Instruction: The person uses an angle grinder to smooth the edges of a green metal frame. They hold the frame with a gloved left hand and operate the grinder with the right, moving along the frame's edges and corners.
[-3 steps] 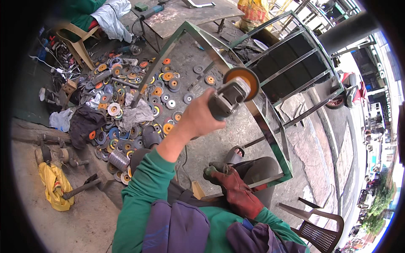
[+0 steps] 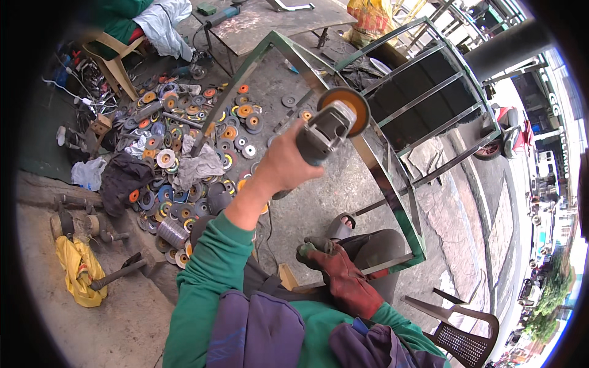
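My bare left hand (image 2: pixel 283 164) gripped the grey angle grinder (image 2: pixel 325 132) with its orange disc at centre frame; my red-gloved right hand (image 2: pixel 334 276) clasped the green metal frame (image 2: pixel 392 190) below.

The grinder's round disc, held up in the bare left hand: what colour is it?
Orange, with a dark hub: the grinder's round disc, clearest in the head view.

The angle grinder (image 2: pixel 328 132) is being held up off the ground, its grey body tilting up to the right and its round orange disc (image 2: pixel 345 105) sitting at the upper end. The disc is hovering just beside the shiny top bar of the green metal frame (image 2: pixel 392 184), which is standing on the concrete floor.
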The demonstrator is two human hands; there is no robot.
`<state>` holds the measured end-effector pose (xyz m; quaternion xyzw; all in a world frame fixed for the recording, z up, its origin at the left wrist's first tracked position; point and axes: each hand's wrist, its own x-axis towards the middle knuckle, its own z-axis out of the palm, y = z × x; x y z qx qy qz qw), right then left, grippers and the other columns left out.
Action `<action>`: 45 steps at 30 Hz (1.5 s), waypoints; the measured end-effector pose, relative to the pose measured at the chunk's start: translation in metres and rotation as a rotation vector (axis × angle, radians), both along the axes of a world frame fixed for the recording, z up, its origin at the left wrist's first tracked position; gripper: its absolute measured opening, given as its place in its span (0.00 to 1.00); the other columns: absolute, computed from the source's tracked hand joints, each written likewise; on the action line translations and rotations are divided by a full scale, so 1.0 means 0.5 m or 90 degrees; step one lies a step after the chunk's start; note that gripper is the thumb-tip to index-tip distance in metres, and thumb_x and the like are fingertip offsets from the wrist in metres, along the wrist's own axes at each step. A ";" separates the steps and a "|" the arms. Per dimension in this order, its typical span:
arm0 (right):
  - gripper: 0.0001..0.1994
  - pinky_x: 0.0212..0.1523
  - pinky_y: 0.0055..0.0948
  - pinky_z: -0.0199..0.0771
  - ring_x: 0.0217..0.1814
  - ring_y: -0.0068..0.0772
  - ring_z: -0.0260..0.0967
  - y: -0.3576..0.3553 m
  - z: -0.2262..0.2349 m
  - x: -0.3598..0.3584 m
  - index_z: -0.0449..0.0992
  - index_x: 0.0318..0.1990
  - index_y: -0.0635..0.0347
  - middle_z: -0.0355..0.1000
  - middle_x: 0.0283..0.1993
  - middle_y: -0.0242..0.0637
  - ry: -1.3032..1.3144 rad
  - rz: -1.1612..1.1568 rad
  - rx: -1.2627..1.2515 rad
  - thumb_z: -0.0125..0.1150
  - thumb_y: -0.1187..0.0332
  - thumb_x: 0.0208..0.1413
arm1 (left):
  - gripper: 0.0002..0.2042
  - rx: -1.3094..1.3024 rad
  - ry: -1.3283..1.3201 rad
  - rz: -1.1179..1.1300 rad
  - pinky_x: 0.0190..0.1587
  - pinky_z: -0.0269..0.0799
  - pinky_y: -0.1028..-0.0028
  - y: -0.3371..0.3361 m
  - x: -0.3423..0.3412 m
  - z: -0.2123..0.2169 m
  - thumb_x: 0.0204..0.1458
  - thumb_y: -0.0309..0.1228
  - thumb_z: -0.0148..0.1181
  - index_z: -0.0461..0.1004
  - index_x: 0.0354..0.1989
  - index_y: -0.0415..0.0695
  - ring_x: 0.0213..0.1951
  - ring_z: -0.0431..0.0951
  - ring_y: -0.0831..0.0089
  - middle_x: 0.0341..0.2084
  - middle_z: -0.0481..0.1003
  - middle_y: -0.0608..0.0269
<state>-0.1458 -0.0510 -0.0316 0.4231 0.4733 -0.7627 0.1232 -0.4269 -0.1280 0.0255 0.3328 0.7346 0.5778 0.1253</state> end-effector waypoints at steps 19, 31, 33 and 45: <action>0.10 0.53 0.27 0.73 0.49 0.22 0.75 0.005 -0.012 -0.017 0.82 0.49 0.59 0.78 0.42 0.29 -0.013 0.159 0.015 0.64 0.67 0.64 | 0.36 -0.093 0.059 -0.096 0.49 0.81 0.49 -0.007 -0.006 -0.004 0.38 0.40 0.78 0.67 0.57 0.45 0.45 0.84 0.39 0.39 0.83 0.41; 0.22 0.58 0.27 0.76 0.53 0.25 0.78 -0.003 0.010 -0.034 0.79 0.62 0.63 0.81 0.51 0.34 -0.018 0.112 0.077 0.66 0.65 0.62 | 0.29 0.092 -0.049 0.150 0.50 0.80 0.59 -0.001 -0.239 -0.017 0.37 0.33 0.78 0.75 0.50 0.40 0.43 0.85 0.52 0.38 0.83 0.49; 0.26 0.62 0.29 0.76 0.57 0.28 0.79 0.000 0.055 -0.058 0.75 0.67 0.64 0.82 0.56 0.38 0.013 0.111 0.112 0.66 0.66 0.62 | 0.28 0.117 -0.070 0.174 0.50 0.80 0.60 0.002 -0.244 -0.011 0.37 0.32 0.77 0.76 0.50 0.39 0.44 0.85 0.52 0.39 0.83 0.49; 0.25 0.70 0.37 0.75 0.67 0.37 0.77 0.097 0.406 -0.262 0.73 0.70 0.63 0.80 0.62 0.47 0.352 0.268 0.361 0.62 0.73 0.66 | 0.31 0.054 -0.071 0.143 0.50 0.80 0.61 -0.010 -0.202 0.001 0.33 0.33 0.79 0.76 0.51 0.38 0.43 0.85 0.53 0.40 0.83 0.48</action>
